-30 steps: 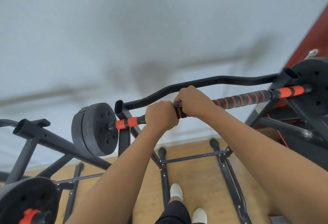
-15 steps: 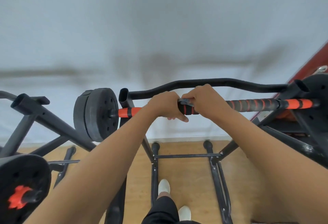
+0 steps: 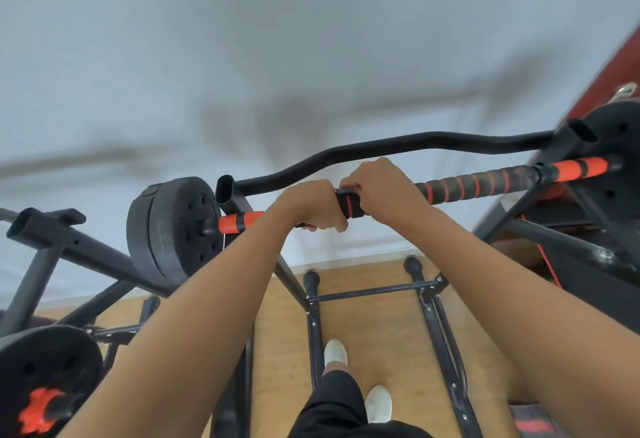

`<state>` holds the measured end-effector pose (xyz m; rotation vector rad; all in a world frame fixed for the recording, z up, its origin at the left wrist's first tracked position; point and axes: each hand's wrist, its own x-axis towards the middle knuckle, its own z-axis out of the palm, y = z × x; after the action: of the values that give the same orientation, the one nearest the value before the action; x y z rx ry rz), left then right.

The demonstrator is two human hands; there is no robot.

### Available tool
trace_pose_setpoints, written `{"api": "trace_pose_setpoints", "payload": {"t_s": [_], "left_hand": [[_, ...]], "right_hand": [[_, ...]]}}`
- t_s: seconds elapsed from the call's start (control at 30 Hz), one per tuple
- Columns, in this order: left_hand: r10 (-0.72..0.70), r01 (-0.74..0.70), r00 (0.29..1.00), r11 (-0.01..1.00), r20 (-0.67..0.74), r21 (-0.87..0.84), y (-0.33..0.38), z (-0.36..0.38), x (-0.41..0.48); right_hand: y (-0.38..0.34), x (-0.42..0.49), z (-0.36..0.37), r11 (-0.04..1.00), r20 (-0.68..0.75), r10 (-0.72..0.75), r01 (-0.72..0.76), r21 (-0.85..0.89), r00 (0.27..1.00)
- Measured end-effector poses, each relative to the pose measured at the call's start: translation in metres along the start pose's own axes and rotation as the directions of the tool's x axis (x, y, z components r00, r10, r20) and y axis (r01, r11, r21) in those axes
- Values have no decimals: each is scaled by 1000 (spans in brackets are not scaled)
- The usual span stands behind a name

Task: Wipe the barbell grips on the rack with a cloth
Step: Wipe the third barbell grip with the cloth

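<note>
The barbell (image 3: pixel 478 185) lies across the rack, its grip black foam with orange spiral stripes and orange sleeves at both ends. My left hand (image 3: pixel 311 207) grips the bar left of centre, fingers curled under it. Right beside it, my right hand (image 3: pixel 377 191) grips the bar from above. A short striped piece of grip (image 3: pixel 347 208) shows between them. A small dark edge (image 3: pixel 342 191) sticks out by my right fingers; I cannot tell whether it is a cloth.
Black weight plates sit at the bar's left end (image 3: pixel 169 229) and right end (image 3: pixel 616 146). A curved black rack bar (image 3: pixel 415 141) runs behind the barbell. A second rack and plate (image 3: pixel 45 378) stand at the lower left. My white shoes (image 3: pixel 335 351) are on the wooden floor.
Both hands keep their hold near the bar's middle. My left fingers, loosened half a second ago, are curled under the bar again. The view has tilted slightly.
</note>
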<state>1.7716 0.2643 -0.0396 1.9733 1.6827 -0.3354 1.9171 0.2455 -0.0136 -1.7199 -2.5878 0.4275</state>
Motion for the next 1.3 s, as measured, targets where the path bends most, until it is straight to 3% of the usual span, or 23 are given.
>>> {"api": "trace_pose_setpoints", "payload": {"t_s": [0.1,0.23,0.27,0.33,0.4,0.47,0.53,0.6,0.67,0.8,0.93,1.03,1.1,1.17,1.23,1.3], "left_hand": [[35,1,975,986,221,-164,-3,-13,6],[78,-31,971,979,227,-201,-6,-12,8],[86,-58,983,984,165,-168,-6,-10,5],[77,-81,991,996,-106,-34,-6,-1,-3],[72,-12,901,990,-427,143,-4,19,-14],[124,48,820,958,-559,283,2,42,-19],[138,80,792,942,-595,325,8,48,-18],[97,108,829,938,-551,328,10,39,-15],[57,100,891,943,-451,318,11,29,-11],[-1,13,997,988,-78,152,10,6,-2],[34,-5,970,993,242,-120,1,-13,11],[104,-45,946,980,307,-193,-3,-19,14],[141,-114,974,982,178,-153,-3,-17,11],[134,-135,986,991,-94,-2,-2,-6,4],[132,-64,910,981,-393,181,1,16,-7],[169,13,806,953,-567,302,8,38,-13]], "right_hand": [[-1,-7,-4,993,13,-46,47,-105,999],[-1,-16,-13,956,79,-94,112,-271,992],[1,-17,-15,952,80,-97,116,-284,992],[5,-10,-17,959,51,-78,89,-271,996],[11,1,-17,988,35,-19,24,-153,999],[14,7,-20,992,16,39,-41,120,999],[15,4,-26,967,9,49,-50,250,999],[15,-1,-23,971,-9,50,-46,235,999],[11,-4,-14,995,-18,53,-51,91,998],[3,-2,-6,996,49,37,-33,-79,998],[4,-13,-13,987,46,-25,32,-158,999],[7,-27,-16,966,75,-43,61,-253,996],[11,-31,-14,976,43,-20,29,-215,999],[15,-22,-10,994,-54,25,-31,-108,998],[15,-7,-11,997,-68,49,-53,-56,996],[16,1,-14,997,-52,65,-62,48,997]]}}
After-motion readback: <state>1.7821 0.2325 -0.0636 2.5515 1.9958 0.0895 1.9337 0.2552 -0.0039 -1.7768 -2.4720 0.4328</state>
